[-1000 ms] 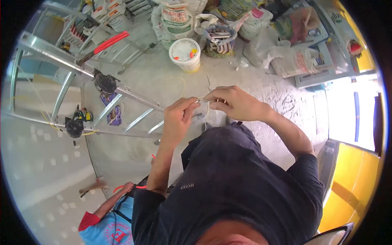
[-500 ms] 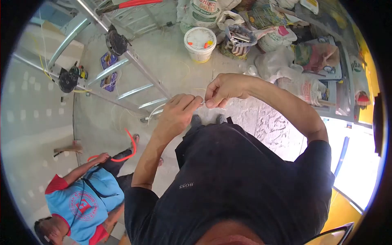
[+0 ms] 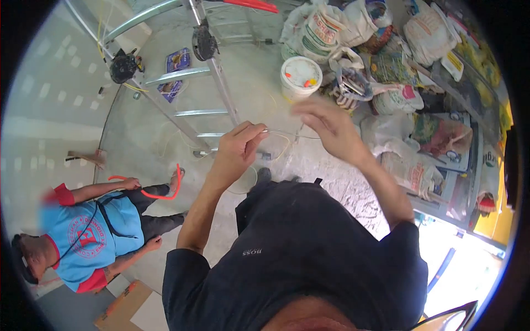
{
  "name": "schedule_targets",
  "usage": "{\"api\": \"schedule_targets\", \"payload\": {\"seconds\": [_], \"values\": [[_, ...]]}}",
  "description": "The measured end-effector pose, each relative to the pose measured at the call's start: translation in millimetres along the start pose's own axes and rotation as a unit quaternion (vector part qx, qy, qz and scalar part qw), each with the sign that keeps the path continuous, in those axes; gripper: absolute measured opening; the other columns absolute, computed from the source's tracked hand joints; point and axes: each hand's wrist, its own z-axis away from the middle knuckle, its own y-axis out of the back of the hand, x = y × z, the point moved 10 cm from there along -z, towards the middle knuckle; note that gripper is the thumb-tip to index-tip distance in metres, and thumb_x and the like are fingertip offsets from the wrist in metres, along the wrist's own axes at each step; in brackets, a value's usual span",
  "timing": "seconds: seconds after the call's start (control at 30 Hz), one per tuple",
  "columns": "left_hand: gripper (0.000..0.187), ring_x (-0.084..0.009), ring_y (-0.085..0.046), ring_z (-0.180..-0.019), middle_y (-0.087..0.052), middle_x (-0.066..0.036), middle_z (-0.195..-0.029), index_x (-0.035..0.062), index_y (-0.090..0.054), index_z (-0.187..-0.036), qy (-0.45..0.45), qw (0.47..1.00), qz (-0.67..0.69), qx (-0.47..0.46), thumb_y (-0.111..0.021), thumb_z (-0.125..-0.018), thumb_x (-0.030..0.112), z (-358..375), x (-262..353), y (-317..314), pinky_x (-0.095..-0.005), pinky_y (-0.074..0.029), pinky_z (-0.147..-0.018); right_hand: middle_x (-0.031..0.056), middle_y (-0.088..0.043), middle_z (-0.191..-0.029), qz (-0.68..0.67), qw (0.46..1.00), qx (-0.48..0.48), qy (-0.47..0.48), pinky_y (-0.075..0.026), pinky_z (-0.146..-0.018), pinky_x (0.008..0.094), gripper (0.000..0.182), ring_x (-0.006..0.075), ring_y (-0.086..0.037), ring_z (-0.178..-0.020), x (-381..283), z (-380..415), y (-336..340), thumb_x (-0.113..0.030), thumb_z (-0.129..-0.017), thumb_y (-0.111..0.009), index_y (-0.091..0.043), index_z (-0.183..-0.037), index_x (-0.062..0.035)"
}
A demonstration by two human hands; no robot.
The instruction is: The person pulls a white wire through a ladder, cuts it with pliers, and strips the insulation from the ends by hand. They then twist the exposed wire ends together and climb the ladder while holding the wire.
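Thin wire (image 3: 292,134) runs from the fingertips of my left hand (image 3: 238,150) toward my right hand (image 3: 333,131). The left hand pinches the wire near the middle of the view, in front of my dark shirt. My right hand is raised to the right of it, its fingers apart and blurred by motion. The wire passes by its palm, and whether they touch is unclear. A paler loop of wire hangs below the left fingertips.
An aluminium ladder (image 3: 222,88) stands at upper left. Beyond my hands are a white bucket (image 3: 301,77) and filled sacks (image 3: 320,34). A co-worker (image 3: 91,231) at lower left holds a red tube (image 3: 178,185). A cardboard box (image 3: 122,310) lies below.
My right hand has moved away from the left and opened, with more wire showing between them. The camera view has turned, shifting the ladder and bucket rightward. The co-worker appears farther left.
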Motion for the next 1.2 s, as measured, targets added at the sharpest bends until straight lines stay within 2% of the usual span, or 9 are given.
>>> {"api": "schedule_targets", "payload": {"seconds": [0.03,0.13,0.23,0.3,0.43,0.6,0.8,1.0,1.2], "values": [[0.012,-0.0201,-0.058,-0.065,-0.062,-0.01,-0.078,0.0005,-0.066,-0.102,0.021,1.0,0.014,0.007,-0.066,-0.09,0.002,-1,0,4,-0.0296,-0.045,-0.058,0.0059,-0.07,-0.097,0.198,0.956,0.124,0.178,-0.05,-0.085,0.0321,0.02,0.0202,-0.065,-0.09,-50,15,20,-0.008,-0.09,-0.068,-0.069,-0.109,-0.003],[0.012,-0.0158,-0.057,-0.063,-0.063,-0.009,-0.076,-0.0006,-0.068,-0.102,0.043,0.997,0.049,0.046,-0.064,-0.091,0.001,4,-1,8,-0.0274,-0.043,-0.058,0.0066,-0.071,-0.104,-0.116,0.981,-0.075,0.135,-0.05,-0.087,0.0369,0.021,0.0238,-0.067,-0.095,-40,71,-20,-0.009,-0.089,-0.069,-0.069,-0.11,-0.0057],[0.013,-0.0132,-0.056,-0.064,-0.063,-0.008,-0.076,-0.0009,-0.068,-0.104,0.048,0.995,0.072,0.056,-0.062,-0.092,0.002,3,10,7,-0.0268,-0.042,-0.058,0.0097,-0.071,-0.106,-0.05,0.989,-0.135,-0.033,-0.051,-0.088,0.036,0.022,0.0232,-0.067,-0.098,30,77,-78,-0.007,-0.088,-0.07,-0.069,-0.109,-0.0034],[0.014,-0.0125,-0.056,-0.064,-0.063,-0.008,-0.076,-0.0011,-0.068,-0.104,0.055,0.995,0.071,0.042,-0.061,-0.093,0.003,5,18,0,-0.0266,-0.042,-0.058,0.0124,-0.072,-0.106,-0.284,0.953,0.1,-0.038,-0.052,-0.088,0.0346,0.019,0.0239,-0.067,-0.098,73,58,-58,0.0,-0.086,-0.069,-0.069,-0.106,-0.0002],[0.014,-0.0092,-0.054,-0.067,-0.061,-0.004,-0.076,-0.0012,-0.069,-0.105,0.088,0.991,0.092,0.045,-0.059,-0.097,0.005,17,27,-10,-0.0253,-0.041,-0.058,0.0136,-0.072,-0.106,-0.362,0.922,0.127,0.062,-0.053,-0.088,0.0346,0.022,0.0247,-0.068,-0.098,61,50,-52,0.005,-0.084,-0.068,-0.069,-0.105,0.0006],[0.017,-0.0061,-0.051,-0.067,-0.061,-0.001,-0.077,-0.0008,-0.069,-0.107,0.108,0.988,0.111,0.019,-0.057,-0.099,0.007,26,34,-18,-0.0234,-0.041,-0.059,0.0098,-0.071,-0.103,-0.061,0.91,0.083,0.402,-0.055,-0.08,0.0372,0.033,0.0257,-0.068,-0.092,-7,57,-29,0.008,-0.071,-0.075,-0.07,-0.102,-0.0024],[0.016,-0.0107,-0.054,-0.069,-0.061,-0.005,-0.077,-0.0036,-0.066,-0.106,0.205,0.965,0.162,-0.009,-0.054,-0.098,0.003,53,30,-27,-0.0256,-0.044,-0.063,0.0075,-0.068,-0.098,0.037,0.894,-0.033,0.445,-0.053,-0.082,0.0366,0.039,0.0262,-0.065,-0.093,-38,69,-33,-0.002,-0.072,-0.068,-0.07,-0.111,-0.0058],[0.018,-0.0085,-0.052,-0.067,-0.058,-0.003,-0.074,-0.0036,-0.067,-0.11,0.16,0.976,0.143,-0.02,-0.058,-0.098,0.007,79,45,-42,-0.0232,-0.043,-0.061,0.0076,-0.067,-0.104,0.128,0.874,-0.139,0.447,-0.054,-0.082,0.0362,0.04,0.026,-0.065,-0.094,-59,93,-46,-0.006,-0.075,-0.064,-0.069,-0.115,-0.0067],[0.015,-0.0095,-0.049,-0.065,-0.056,-0.003,-0.073,-0.0016,-0.065,-0.107,0.104,0.983,0.142,0.044,-0.056,-0.098,0.006,93,67,-32,-0.0258,-0.04,-0.059,0.0093,-0.068,-0.106,0.047,0.889,-0.214,0.402,-0.055,-0.08,0.0337,0.04,0.0257,-0.066,-0.094,-74,88,-52,-0.001,-0.072,-0.067,-0.071,-0.111,-0.0049]]}}
